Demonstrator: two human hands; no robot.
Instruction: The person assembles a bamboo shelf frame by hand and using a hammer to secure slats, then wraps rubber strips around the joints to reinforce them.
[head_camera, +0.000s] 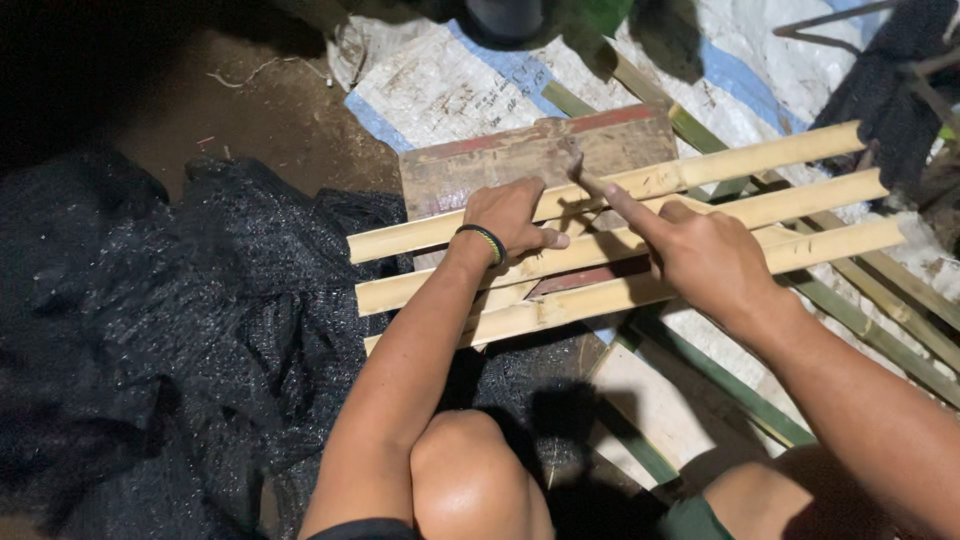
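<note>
Three pale bamboo slats (620, 235) lie side by side, running from lower left up to the right, across a worn wooden block (500, 165) with a reddish edge. Top slat spans from just left of the block to the far right; middle and bottom slats sit parallel below it, gaps between them. A shorter slat piece lies at an angle under the left hand, between the middle and bottom slats. Left hand (508, 218), dark wristband (481, 241) on the wrist, rests palm down on the top slat, fingers curled over its upper edge, thumb reaching to the middle slat; it presses rather than grips. Right hand (705, 258) lies over the middle and bottom slats, mostly clenched, index finger extended with its tip on the top slat, just right of the left hand. Cannot tell whether the folded fingers hold anything. Under the block: white woven sack (450, 80) with blue stripes. Green bamboo strips (860, 320) lie beneath the slats at right. Black netting (180, 330) heaped at left on a dirt floor. Person's knees at the bottom edge.
</note>
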